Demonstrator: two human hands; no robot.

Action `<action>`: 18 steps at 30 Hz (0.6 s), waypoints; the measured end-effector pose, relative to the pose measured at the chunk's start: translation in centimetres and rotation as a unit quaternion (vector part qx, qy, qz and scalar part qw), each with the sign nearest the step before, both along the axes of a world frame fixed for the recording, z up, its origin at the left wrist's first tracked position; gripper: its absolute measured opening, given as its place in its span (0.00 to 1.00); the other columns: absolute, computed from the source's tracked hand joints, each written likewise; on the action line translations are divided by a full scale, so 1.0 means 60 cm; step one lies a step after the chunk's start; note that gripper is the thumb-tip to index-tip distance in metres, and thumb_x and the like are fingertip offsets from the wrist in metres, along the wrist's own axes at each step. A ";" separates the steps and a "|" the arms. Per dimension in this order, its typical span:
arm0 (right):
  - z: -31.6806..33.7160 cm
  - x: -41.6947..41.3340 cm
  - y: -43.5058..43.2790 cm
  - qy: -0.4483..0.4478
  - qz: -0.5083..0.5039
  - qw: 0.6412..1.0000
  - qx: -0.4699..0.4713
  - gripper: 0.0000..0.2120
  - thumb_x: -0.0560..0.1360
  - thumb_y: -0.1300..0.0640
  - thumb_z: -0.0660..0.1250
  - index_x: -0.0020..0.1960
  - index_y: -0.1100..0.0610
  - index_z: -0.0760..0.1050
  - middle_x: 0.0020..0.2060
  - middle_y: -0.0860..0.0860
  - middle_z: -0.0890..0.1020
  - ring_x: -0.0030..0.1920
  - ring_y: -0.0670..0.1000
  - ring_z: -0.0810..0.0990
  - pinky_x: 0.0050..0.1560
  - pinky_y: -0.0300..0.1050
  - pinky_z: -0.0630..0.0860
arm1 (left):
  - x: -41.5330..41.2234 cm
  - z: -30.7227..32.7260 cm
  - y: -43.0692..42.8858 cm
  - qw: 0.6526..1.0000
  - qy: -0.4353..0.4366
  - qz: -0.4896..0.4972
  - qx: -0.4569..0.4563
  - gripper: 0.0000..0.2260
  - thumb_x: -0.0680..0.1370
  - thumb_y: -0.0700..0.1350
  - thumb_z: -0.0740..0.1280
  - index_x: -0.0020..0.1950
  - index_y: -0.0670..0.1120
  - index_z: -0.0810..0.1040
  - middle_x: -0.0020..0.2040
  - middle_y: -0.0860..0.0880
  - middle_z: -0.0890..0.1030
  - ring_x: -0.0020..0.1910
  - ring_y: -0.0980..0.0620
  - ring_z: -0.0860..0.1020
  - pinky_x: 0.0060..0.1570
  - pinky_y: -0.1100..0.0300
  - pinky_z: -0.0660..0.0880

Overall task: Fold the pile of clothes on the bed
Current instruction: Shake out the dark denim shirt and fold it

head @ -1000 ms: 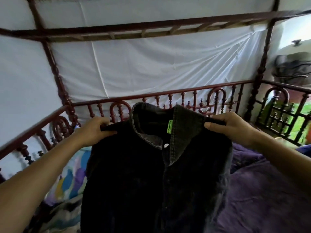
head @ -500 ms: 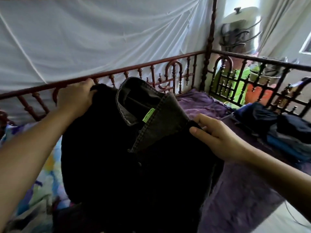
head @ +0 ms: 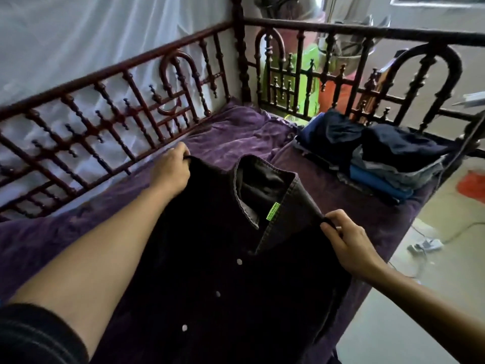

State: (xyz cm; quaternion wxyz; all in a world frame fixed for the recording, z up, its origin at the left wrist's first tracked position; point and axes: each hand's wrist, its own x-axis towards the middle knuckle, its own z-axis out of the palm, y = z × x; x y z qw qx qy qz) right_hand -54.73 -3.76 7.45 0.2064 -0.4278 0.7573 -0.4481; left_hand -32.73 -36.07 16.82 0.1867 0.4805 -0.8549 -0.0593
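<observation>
A dark, near-black button-up shirt [head: 210,258] is spread front-up over the purple bed cover [head: 236,137], held by its shoulders. The collar stands open — a small green label [head: 273,210] shows inside it, and three pale buttons run down the placket. The left hand [head: 170,172] grips the left shoulder, fingers curled round the cloth; the right hand [head: 349,240] pinches the right shoulder seam. A stack of folded clothes [head: 388,158] (blues and greys) sits near the bed's foot rail [head: 367,30].
</observation>
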 end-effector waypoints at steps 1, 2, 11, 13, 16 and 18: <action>-0.028 -0.038 -0.003 0.000 -0.016 1.000 0.021 0.03 0.79 0.50 0.62 0.47 0.43 0.69 0.34 0.45 0.82 0.29 0.45 0.78 0.29 0.42 0.73 | -0.046 -0.022 -0.007 1.000 -0.004 -0.010 0.013 0.05 0.78 0.41 0.59 0.52 0.47 0.72 0.51 0.39 0.80 0.50 0.38 0.77 0.41 0.51 0.69; -0.064 -0.092 -0.011 -0.003 -0.034 0.998 0.047 0.04 0.79 0.50 0.62 0.47 0.42 0.68 0.32 0.46 0.81 0.31 0.44 0.78 0.31 0.42 0.74 | -0.110 -0.054 -0.017 0.999 -0.016 -0.021 0.026 0.05 0.78 0.41 0.60 0.52 0.47 0.72 0.51 0.39 0.80 0.51 0.37 0.77 0.43 0.51 0.71; -0.332 -0.409 -0.100 -0.008 -0.101 0.955 0.279 0.03 0.81 0.49 0.58 0.51 0.47 0.65 0.44 0.56 0.81 0.44 0.60 0.78 0.44 0.53 0.75 | -0.498 -0.311 -0.058 0.990 -0.029 -0.010 0.135 0.05 0.80 0.43 0.60 0.55 0.46 0.72 0.56 0.42 0.76 0.55 0.40 0.74 0.49 0.48 0.69; -0.372 -0.441 -0.113 0.008 -0.099 0.933 0.347 0.03 0.80 0.50 0.55 0.54 0.47 0.64 0.46 0.55 0.80 0.44 0.60 0.77 0.45 0.53 0.73 | -0.519 -0.348 -0.067 0.989 -0.020 -0.011 0.148 0.08 0.79 0.43 0.62 0.58 0.45 0.72 0.56 0.41 0.75 0.56 0.39 0.73 0.52 0.46 0.70; -0.405 -0.468 -0.127 0.028 -0.088 0.907 0.410 0.13 0.78 0.53 0.57 0.62 0.48 0.63 0.54 0.56 0.79 0.49 0.62 0.77 0.45 0.51 0.71 | -0.480 -0.391 -0.069 0.978 -0.055 0.002 0.201 0.10 0.79 0.43 0.62 0.60 0.47 0.72 0.57 0.42 0.74 0.57 0.40 0.72 0.55 0.46 0.71; -0.412 -0.467 -0.148 0.064 -0.038 0.907 0.415 0.17 0.77 0.52 0.59 0.65 0.47 0.63 0.58 0.55 0.77 0.53 0.61 0.78 0.44 0.50 0.70 | -0.416 -0.419 -0.053 0.965 -0.080 0.038 0.248 0.09 0.79 0.43 0.62 0.59 0.47 0.72 0.57 0.43 0.74 0.57 0.41 0.73 0.54 0.48 0.72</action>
